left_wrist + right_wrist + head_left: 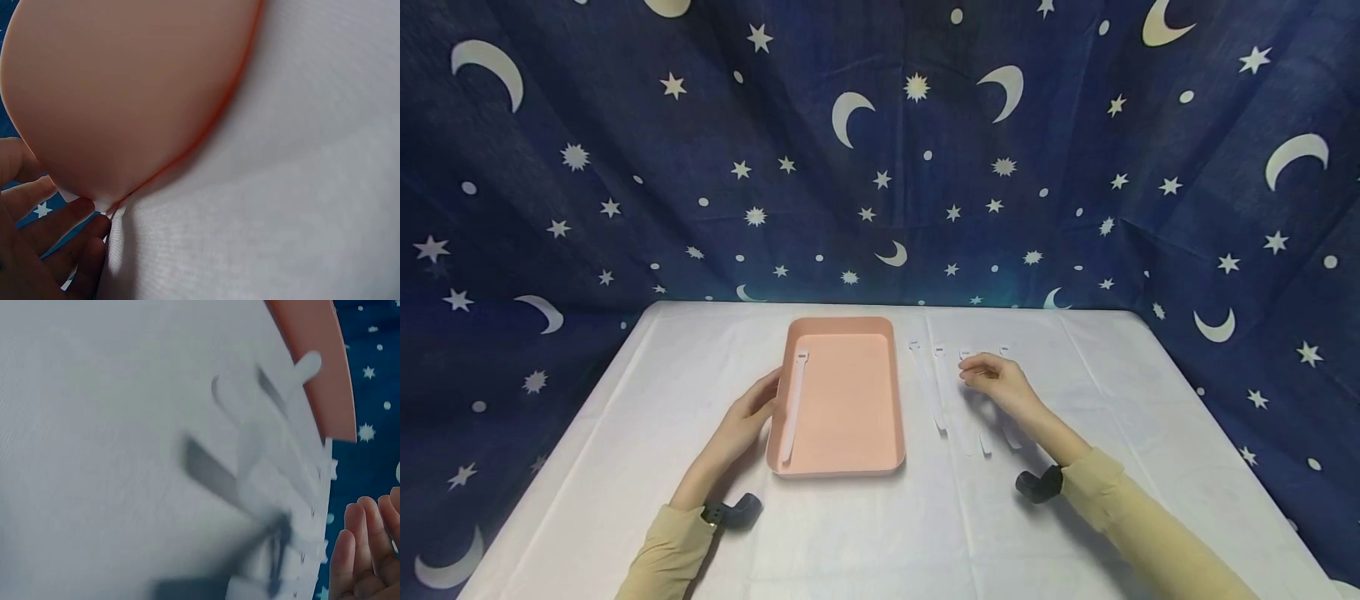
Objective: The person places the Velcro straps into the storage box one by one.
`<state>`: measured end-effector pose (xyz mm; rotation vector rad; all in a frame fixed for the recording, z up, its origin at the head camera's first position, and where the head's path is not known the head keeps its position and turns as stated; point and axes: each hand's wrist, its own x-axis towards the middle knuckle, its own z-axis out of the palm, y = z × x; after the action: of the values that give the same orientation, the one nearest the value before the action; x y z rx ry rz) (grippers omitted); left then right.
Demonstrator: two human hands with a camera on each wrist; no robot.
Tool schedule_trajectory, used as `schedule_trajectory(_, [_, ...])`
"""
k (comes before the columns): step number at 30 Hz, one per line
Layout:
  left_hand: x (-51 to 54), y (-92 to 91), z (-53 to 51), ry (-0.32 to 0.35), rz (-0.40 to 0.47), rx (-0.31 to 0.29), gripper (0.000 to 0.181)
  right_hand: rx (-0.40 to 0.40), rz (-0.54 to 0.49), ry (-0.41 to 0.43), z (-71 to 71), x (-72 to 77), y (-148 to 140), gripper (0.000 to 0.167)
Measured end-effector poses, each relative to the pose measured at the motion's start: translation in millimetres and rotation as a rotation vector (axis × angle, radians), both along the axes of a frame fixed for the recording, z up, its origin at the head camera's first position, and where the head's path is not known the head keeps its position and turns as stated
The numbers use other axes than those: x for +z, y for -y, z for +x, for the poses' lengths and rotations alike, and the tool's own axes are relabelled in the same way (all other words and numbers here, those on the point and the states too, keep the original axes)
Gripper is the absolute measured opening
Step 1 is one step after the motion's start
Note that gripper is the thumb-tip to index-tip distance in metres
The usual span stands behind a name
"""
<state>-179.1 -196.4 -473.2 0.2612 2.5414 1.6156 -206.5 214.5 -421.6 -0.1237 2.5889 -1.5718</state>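
A pink tray lies on the white table with one white strip inside, along its left side. My left hand touches the tray's left wall with its fingers; in the left wrist view, the fingers are at the tray's outer side. Over several white strips right of the tray, my right hand hovers with nothing visible in it. The right wrist view has the right hand with fingers extended, beside the strips. Part of the strips is hidden under the right hand.
The white cloth-covered table runs back to a dark blue curtain with moons and stars. A dark wrist device is on the left wrist and another on the right. The tray's wall edges the right wrist view.
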Motion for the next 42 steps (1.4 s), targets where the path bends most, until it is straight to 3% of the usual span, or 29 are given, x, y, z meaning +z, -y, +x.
schedule_trajectory(15, [1.3, -1.4, -0.3, -0.004, 0.006, 0.009, 0.054, -0.030, 0.021, -0.049, -11.5, 0.8, -42, 0.031])
schedule_trajectory(28, [-0.1, -1.0, -0.6, -0.010, 0.020, 0.006, 0.055, -0.082, 0.159, -0.066, -41.9, -14.2, -75, 0.028])
schedule_trajectory(42, [-1.5, -0.4, -1.0, -0.020, 0.007, 0.015, 0.053, -0.082, 0.316, -0.050, -65.6, -10.6, -86, 0.028])
